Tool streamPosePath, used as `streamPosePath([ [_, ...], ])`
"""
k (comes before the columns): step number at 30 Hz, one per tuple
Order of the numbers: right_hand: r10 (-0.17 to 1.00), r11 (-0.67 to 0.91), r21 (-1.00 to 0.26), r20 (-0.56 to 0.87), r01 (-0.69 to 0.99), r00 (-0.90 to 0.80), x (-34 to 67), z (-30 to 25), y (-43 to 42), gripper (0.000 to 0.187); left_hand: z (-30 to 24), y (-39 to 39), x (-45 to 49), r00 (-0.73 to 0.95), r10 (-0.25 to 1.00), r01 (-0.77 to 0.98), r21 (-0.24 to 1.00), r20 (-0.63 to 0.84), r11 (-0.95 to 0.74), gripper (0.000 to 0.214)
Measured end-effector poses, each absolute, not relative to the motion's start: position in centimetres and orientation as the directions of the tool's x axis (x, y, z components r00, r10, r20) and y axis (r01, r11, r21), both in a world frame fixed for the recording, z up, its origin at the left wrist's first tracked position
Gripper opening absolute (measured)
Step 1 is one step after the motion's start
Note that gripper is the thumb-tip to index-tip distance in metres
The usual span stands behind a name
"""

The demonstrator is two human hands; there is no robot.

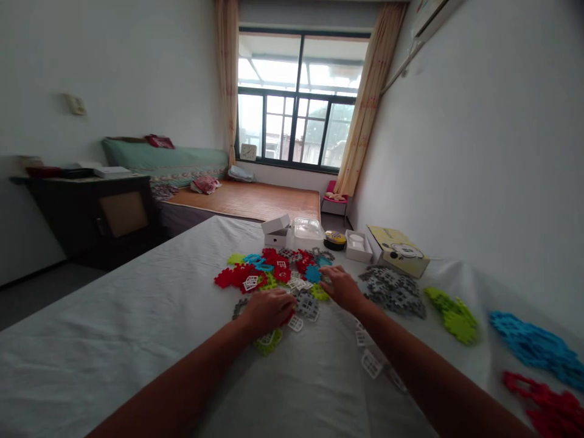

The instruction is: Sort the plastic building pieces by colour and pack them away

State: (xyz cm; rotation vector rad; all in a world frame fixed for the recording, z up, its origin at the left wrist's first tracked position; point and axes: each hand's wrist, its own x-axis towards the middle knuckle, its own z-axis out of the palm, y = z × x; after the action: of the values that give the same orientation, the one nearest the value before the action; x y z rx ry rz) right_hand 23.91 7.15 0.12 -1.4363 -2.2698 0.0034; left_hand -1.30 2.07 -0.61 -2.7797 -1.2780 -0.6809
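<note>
A mixed pile of flat interlocking plastic building pieces lies on the white-covered table in front of me. My left hand (pixel 268 311) rests low at the pile's near side, its fingers together and curled down; what is under them is hidden. Close to it are a grey square piece (pixel 307 305), a white window-shaped piece (pixel 295 323) and a lime green piece (pixel 268 344). My right hand (pixel 341 286) reaches in from the right with fingers bent and apart, beside a blue piece (pixel 312 274) and a lime green one (pixel 320 292). Red pieces (pixel 237 277) spread over the pile's left.
Sorted heaps lie to the right: grey (pixel 395 292), lime green (pixel 454 316), blue (pixel 538 347) and red (pixel 550 404). White pieces (pixel 371 364) lie by my right forearm. Behind the pile stand a white box (pixel 276 231), a clear container (pixel 307 231), a round tin (pixel 334 241) and a yellow box (pixel 396 249).
</note>
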Motion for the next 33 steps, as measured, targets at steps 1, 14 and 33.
streamPosePath([
  [1,0.873,0.419,-0.238,0.37,0.876,-0.318,22.9,-0.3,7.8,0.037,-0.5,2.0,-1.3,0.577,0.722,0.725,0.167,0.382,-0.668,0.022],
  [14,0.881,0.438,-0.196,0.287,0.878,-0.376,24.0,0.9,5.9,0.023,0.0,1.8,-1.3,0.598,0.711,0.714,0.157,0.369,-0.682,0.019],
  [33,0.875,0.373,-0.256,0.416,0.892,-0.247,31.2,1.8,1.9,0.041,-1.0,3.5,-2.4,0.552,0.733,0.716,0.226,0.397,-0.661,0.027],
])
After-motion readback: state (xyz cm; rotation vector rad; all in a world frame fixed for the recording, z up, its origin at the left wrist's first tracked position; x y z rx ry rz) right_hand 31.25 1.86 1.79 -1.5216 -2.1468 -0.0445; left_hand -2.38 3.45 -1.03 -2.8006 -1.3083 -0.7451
